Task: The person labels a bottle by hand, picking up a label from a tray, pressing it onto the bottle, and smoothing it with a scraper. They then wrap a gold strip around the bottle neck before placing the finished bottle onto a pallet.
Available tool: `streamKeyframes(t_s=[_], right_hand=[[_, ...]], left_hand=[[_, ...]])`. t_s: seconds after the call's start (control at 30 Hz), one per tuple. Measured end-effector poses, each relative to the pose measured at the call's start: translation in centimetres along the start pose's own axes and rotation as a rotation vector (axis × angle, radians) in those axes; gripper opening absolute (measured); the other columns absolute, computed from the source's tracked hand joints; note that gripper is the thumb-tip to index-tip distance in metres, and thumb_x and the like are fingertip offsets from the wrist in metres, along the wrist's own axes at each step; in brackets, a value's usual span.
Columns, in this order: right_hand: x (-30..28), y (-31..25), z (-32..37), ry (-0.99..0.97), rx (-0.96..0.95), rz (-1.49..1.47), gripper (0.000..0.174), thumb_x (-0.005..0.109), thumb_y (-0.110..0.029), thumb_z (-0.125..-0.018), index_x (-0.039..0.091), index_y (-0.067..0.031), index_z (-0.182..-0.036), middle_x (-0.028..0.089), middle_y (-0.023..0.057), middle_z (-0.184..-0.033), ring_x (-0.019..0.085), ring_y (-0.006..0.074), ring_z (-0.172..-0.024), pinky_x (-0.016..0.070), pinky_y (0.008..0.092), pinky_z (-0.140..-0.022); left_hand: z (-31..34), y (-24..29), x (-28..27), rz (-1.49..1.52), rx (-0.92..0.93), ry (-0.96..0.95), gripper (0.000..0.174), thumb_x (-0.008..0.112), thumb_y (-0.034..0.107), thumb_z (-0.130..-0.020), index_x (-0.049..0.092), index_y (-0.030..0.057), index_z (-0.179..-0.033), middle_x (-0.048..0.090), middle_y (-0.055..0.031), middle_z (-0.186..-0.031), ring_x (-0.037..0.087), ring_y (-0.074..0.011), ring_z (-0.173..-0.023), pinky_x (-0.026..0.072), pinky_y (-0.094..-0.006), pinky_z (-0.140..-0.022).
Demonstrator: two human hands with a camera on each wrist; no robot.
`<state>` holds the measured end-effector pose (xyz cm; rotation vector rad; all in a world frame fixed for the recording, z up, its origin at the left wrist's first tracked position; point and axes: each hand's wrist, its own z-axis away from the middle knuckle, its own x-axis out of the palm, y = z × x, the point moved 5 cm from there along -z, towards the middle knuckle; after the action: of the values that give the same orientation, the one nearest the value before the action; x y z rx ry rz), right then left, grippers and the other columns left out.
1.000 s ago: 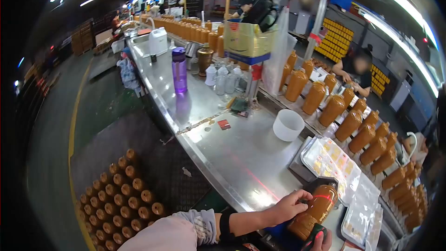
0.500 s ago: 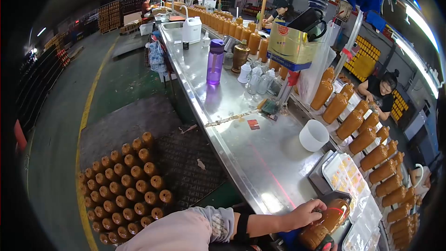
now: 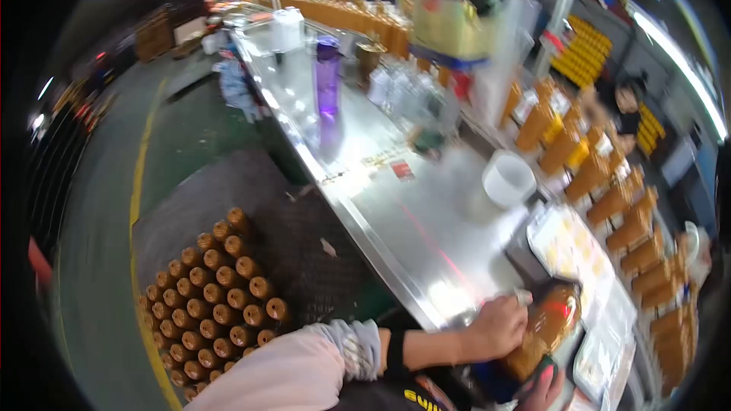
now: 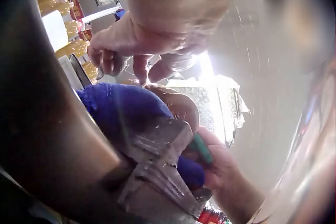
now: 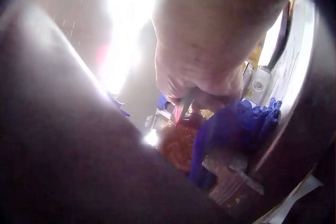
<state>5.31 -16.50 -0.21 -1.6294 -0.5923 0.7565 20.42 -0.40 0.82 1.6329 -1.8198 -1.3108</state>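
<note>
A glossy brown bottle (image 3: 560, 312) lies tilted in a holder with blue padding (image 4: 123, 100), a red line of light across it. My left hand (image 3: 499, 327) is over the bottle's near left side, fingers curled in. A small pale spot shows at its fingertips; I cannot tell whether they pinch something. In the left wrist view the left fingertips (image 4: 140, 74) come down close over the bottle (image 4: 181, 108). At the bottle's lower end, my right hand (image 3: 548, 388) grips a dark green tool (image 4: 202, 148), whose far end is hidden.
Beside the bottle are trays of decal sheets (image 3: 567, 240) and a white tub (image 3: 509, 179). Brown bottles (image 3: 586, 175) line the right ledge; more stand on the floor (image 3: 209, 301). A purple drink bottle (image 3: 327, 76) stands farther along the metal table (image 3: 381, 217). A person (image 3: 628, 106) sits opposite.
The head view has swung and is now blurred. My left hand has drawn back toward the bottle's left side, its fingers more curled. The right hand still grips the green tool.
</note>
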Motion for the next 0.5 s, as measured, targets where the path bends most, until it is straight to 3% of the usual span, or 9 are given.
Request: streamKeyframes(t_s=[0.03, 0.07, 0.1, 0.13, 0.17, 0.23, 0.33, 0.4, 0.5], right_hand=[[-0.4, 0.7, -0.1, 0.059, 0.004, -0.044, 0.02, 0.058, -0.021, -0.098, 0.057, -0.001, -0.102, 0.055, -0.0001, -0.081, 0.049, 0.0061, -0.072, 0.0415, 0.0222, -0.065], [-0.6, 0.3, 0.2, 0.043, 0.055, 0.059, 0.021, 0.055, -0.022, -0.099, 0.057, -0.0016, -0.103, 0.055, 0.0013, -0.081, 0.051, 0.0068, -0.064, 0.0428, 0.022, -0.057], [0.7, -1.2, 0.6, -0.048, 0.137, -0.078, 0.02, 0.054, -0.021, -0.1, 0.057, -0.0022, -0.106, 0.055, 0.0024, -0.076, 0.05, 0.008, -0.053, 0.0414, 0.0222, -0.045], [1.1, -1.3, 0.5, -0.036, 0.082, -0.089, 0.019, 0.053, -0.019, -0.1, 0.057, -0.0023, -0.106, 0.054, 0.002, -0.071, 0.048, 0.0088, -0.044, 0.0377, 0.0229, -0.037], [1.3, -1.8, 0.7, -0.041, 0.118, -0.07, 0.018, 0.052, -0.018, -0.101, 0.056, -0.0016, -0.107, 0.054, 0.0017, -0.07, 0.048, 0.009, -0.045, 0.0391, 0.0231, -0.038], [1.2, -1.7, 0.9, -0.081, 0.129, -0.081, 0.019, 0.051, -0.019, -0.101, 0.058, -0.0027, -0.109, 0.055, -0.0013, -0.077, 0.048, 0.005, -0.053, 0.0409, 0.0206, -0.045], [0.3, -0.7, 1.0, -0.071, 0.035, -0.074, 0.021, 0.055, -0.018, -0.101, 0.057, 0.0005, -0.111, 0.06, 0.0013, -0.096, 0.054, 0.0061, -0.086, 0.0456, 0.0212, -0.079], [0.2, -0.4, 0.9, -0.072, 0.029, -0.103, 0.022, 0.056, -0.018, -0.101, 0.057, 0.0009, -0.111, 0.06, 0.0019, -0.097, 0.055, 0.0069, -0.086, 0.0465, 0.0217, -0.079], [0.3, -0.3, 0.8, -0.08, 0.024, -0.115, 0.023, 0.056, -0.019, -0.101, 0.056, 0.0014, -0.112, 0.061, 0.0022, -0.097, 0.056, 0.0075, -0.087, 0.0474, 0.0223, -0.08]], left_hand=[[0.0, -0.1, -0.3, 0.071, 0.05, 0.059, 0.008, 0.063, 0.012, -0.081, 0.06, 0.0044, -0.084, 0.062, -0.0189, -0.112, 0.056, -0.0377, -0.095, 0.0453, -0.0443, -0.084], [0.0, -0.1, -0.5, 0.053, -0.031, -0.066, 0.009, 0.062, 0.012, -0.082, 0.06, 0.0035, -0.085, 0.061, -0.0195, -0.1, 0.056, -0.0361, -0.091, 0.0456, -0.0433, -0.082], [0.0, -1.0, 0.1, 0.217, -0.083, -0.121, 0.009, 0.061, 0.012, -0.085, 0.06, 0.003, -0.086, 0.059, -0.0165, -0.09, 0.057, -0.0302, -0.086, 0.0466, -0.0392, -0.081], [0.0, -1.2, -0.2, 0.265, -0.097, -0.128, 0.011, 0.059, 0.014, -0.089, 0.059, 0.0031, -0.088, 0.059, -0.0109, -0.088, 0.056, -0.0209, -0.085, 0.0465, -0.0342, -0.079], [0.0, -1.4, -0.4, 0.313, -0.111, -0.134, 0.013, 0.058, 0.015, -0.094, 0.059, 0.0032, -0.09, 0.059, -0.0053, -0.085, 0.056, -0.0117, -0.083, 0.0464, -0.0292, -0.077], [-0.1, -1.1, -0.7, 0.587, -0.424, -0.307, 0.013, 0.054, 0.016, -0.097, 0.058, 0.0038, -0.093, 0.06, -0.0049, -0.09, 0.057, -0.0099, -0.087, 0.0469, -0.0275, -0.08], [0.7, -1.9, 0.0, 0.888, -0.561, -0.302, 0.013, 0.052, 0.016, -0.098, 0.056, 0.0035, -0.102, 0.061, -0.0064, -0.097, 0.058, -0.0111, -0.09, 0.0484, -0.0278, -0.083], [0.6, -2.1, 0.0, 1.018, -0.64, -0.28, 0.015, 0.051, 0.015, -0.099, 0.055, 0.0033, -0.107, 0.061, -0.0069, -0.098, 0.058, -0.0109, -0.092, 0.0491, -0.0273, -0.083], [0.5, -1.9, -0.4, 0.944, -0.65, -0.309, 0.017, 0.054, 0.011, -0.096, 0.054, 0.0014, -0.111, 0.061, -0.0068, -0.1, 0.057, -0.0086, -0.094, 0.0487, -0.025, -0.083]])
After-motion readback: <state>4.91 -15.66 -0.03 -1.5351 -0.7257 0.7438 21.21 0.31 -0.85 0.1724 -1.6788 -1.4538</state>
